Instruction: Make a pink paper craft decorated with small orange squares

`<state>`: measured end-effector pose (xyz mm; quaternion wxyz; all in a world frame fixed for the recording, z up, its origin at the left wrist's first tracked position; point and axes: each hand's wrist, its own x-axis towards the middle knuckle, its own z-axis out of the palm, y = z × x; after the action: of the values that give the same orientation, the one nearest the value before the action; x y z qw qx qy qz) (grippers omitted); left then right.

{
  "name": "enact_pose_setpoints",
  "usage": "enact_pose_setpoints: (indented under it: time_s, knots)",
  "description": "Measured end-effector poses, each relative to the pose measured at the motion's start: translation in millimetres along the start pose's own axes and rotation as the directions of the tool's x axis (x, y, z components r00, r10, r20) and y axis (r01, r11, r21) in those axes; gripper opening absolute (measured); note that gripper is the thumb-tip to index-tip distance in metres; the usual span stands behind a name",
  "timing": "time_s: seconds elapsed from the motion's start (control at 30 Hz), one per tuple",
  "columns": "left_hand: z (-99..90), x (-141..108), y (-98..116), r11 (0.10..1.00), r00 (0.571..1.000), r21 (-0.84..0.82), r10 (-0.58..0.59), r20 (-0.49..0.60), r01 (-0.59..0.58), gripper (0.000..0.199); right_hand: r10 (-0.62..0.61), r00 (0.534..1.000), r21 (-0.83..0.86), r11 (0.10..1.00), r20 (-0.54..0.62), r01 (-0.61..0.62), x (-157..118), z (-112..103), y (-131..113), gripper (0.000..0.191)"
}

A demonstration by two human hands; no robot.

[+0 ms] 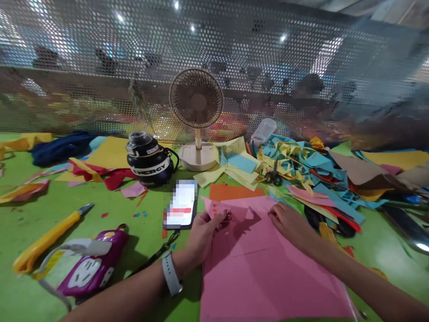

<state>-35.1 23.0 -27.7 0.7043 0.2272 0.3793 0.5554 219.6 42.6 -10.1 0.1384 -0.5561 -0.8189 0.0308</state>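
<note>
A large pink paper sheet (268, 286) lies on the green table in front of me, its far part overlapping an orange sheet (234, 192). On its left side, my left hand (204, 235) is closed, with thumb and finger pinched on a small shiny object (228, 215) too small to make out. My right hand (290, 223) rests at the sheet's upper right edge, fingers curled together on the paper's edge. Faint outlines of a rectangle show on the pink paper between the hands.
A phone (181, 203), black bottle (149, 161) and fan (197, 98) stand or lie beyond my left hand. At left are a yellow cutter (50, 239) and a purple case (95, 264). Paper scraps (308, 161) pile up at right, near scissors (275, 174) and another phone (405, 228).
</note>
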Motion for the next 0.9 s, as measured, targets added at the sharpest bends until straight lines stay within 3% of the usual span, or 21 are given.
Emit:
enact_pose_setpoints:
  time_s: [0.1, 0.17, 0.23, 0.27, 0.33, 0.43, 0.57, 0.9]
  knots:
    - [-0.1, 1.0, -0.4, 1.0, 1.0, -0.008, 0.002, 0.008, -0.002, 0.029, 0.205, 0.974, 0.283, 0.932, 0.094, -0.224, 4.0, -14.4, 2.6, 0.018]
    - [0.0, 1.1, -0.3, 1.0, 1.0, -0.008, -0.002, 0.023, 0.002, 0.03, 0.337, 0.904, 0.52, 0.74, 0.263, -0.428, 9.5, -24.7, 3.0, 0.016]
    - [0.3, 0.7, -0.1, 1.0, 1.0, -0.004, -0.007, 0.03, 0.008, 0.03, 0.409, 0.819, 0.671, 0.478, 0.402, -0.568, 17.0, -33.5, 3.2, 0.015]
    - [0.4, 0.4, -0.1, 1.0, 0.999, -0.001, -0.007, 0.032, 0.007, 0.03, 0.43, 0.795, 0.719, 0.371, 0.428, -0.588, 21.4, -37.3, 3.0, 0.014]
    - [0.4, -0.2, -0.4, 1.0, 0.999, 0.003, -0.007, 0.04, 0.007, 0.029, 0.432, 0.799, 0.787, 0.266, 0.419, -0.557, 31.1, -44.4, 1.1, 0.014]
    - [0.0, -0.5, -1.0, 1.0, 0.999, -0.003, -0.013, 0.05, 0.014, 0.027, 0.355, 0.837, 0.804, 0.286, 0.417, -0.522, 47.3, -53.7, -7.4, 0.017]
    - [-1.6, 0.3, -1.5, 1.0, 0.999, 0.014, -0.001, 0.042, 0.0, 0.027, 0.275, 0.845, 0.785, 0.321, 0.458, -0.53, 69.7, -56.8, -24.4, 0.019]
    - [-0.4, 0.7, -0.1, 0.999, 0.999, 0.026, -0.032, 0.044, 0.031, 0.032, 0.288, 0.911, 0.8, 0.448, 0.294, -0.4, 106.5, -30.2, -24.9, 0.02]
